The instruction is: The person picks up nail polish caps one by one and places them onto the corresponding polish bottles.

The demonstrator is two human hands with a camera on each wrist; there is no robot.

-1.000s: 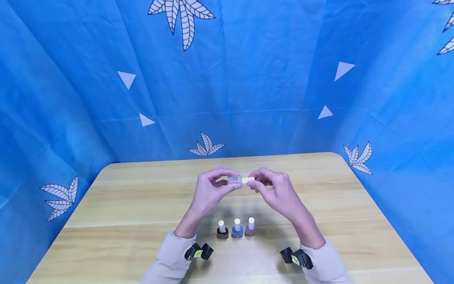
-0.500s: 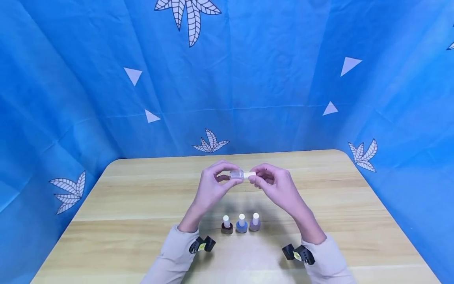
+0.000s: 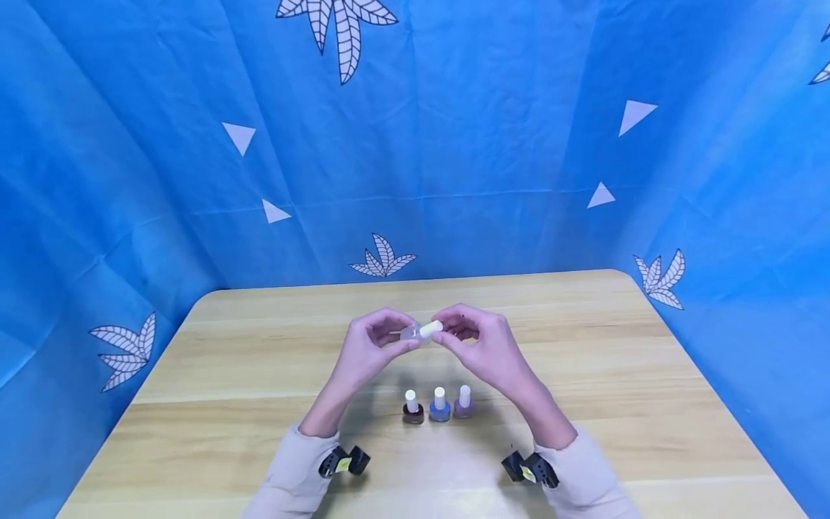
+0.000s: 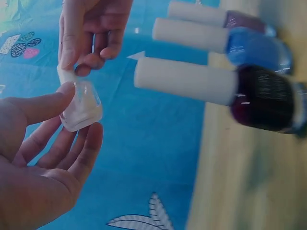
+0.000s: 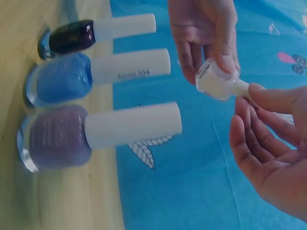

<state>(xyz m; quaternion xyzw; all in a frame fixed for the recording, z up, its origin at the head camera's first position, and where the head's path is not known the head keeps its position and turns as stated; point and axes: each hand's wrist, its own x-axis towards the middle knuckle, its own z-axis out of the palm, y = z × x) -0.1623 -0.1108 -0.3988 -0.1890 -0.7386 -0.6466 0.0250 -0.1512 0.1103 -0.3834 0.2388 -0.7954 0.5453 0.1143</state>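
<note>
Between the two hands, above the table, a pale, see-through nail polish bottle lies tilted on its side. My left hand pinches its glass body between thumb and fingers. The right hand pinches the white cap, which sits at the bottle's neck. In the right wrist view the glass body looks whitish. Below the hands, three nail polish bottles stand upright in a row on the table: a dark one, a blue one and a mauve one, each with a white cap.
The light wood table has rounded far corners. A blue cloth with white leaves and triangles hangs behind it and at both sides. Each wrist wears a black strap with a small camera.
Both hands have moved slightly left with the nail polish bottle. Its cap end, level half a second ago, now tilts upward. The three standing bottles stay in place; the head view has shifted a little.
</note>
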